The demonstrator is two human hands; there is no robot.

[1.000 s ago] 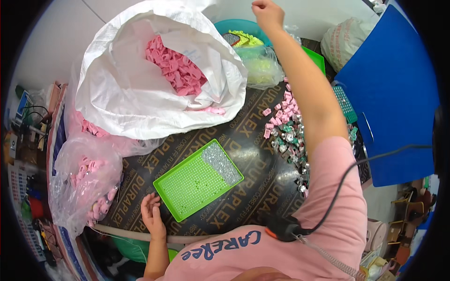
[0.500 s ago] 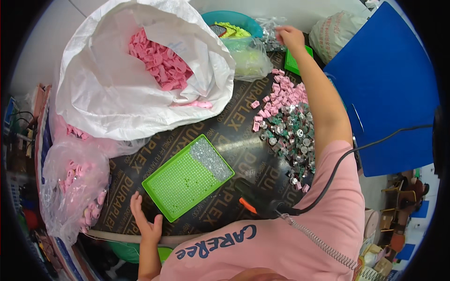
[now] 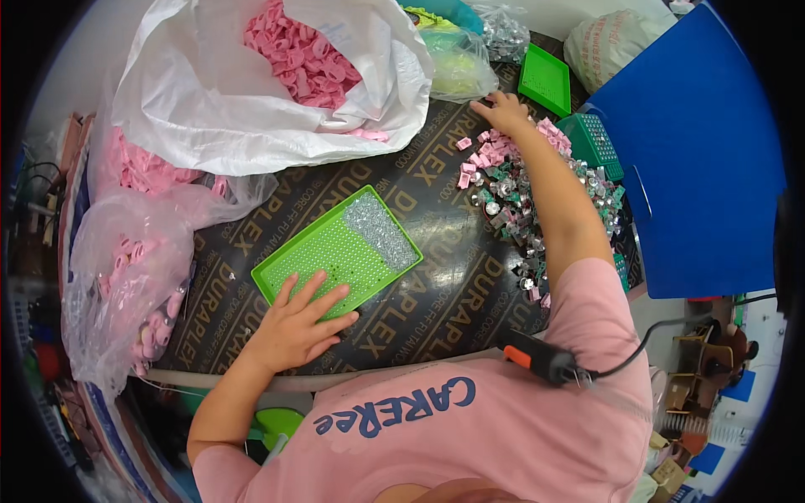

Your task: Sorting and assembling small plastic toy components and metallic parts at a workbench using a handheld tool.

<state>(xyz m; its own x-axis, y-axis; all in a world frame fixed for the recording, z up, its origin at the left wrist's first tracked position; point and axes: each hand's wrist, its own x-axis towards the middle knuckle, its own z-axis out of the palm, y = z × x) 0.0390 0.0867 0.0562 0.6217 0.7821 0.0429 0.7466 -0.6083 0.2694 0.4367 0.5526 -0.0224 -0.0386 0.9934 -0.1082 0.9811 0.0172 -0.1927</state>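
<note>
My left hand [image 3: 303,323] has its fingers spread over the near edge of a green perforated tray [image 3: 298,251]. Small silvery pieces [image 3: 381,230], too fine to tell apart, lie heaped at that tray's right end. My right hand [image 3: 506,115] reaches out at the far edge of a pile of small pink plastic blocks [image 3: 485,154]; its fingers are apart and I see nothing in them. Closer to me, below the blocks, a heap of clear, silvery and green small parts [image 3: 520,201] lies partly under my right forearm.
A white sack [image 3: 201,126] of pink plastic parts [image 3: 306,63] stands far left, above a clear bag [image 3: 126,277] of pink pieces. A second green tray [image 3: 545,80], a green basket [image 3: 594,138] and a blue panel [image 3: 696,168] are right. A black-and-orange corded tool [image 3: 541,356] hangs near my chest.
My left hand has come forward from beside the tray to over its near edge. My right hand has drawn back from the far end to the pink blocks. The corded tool has swung right.
</note>
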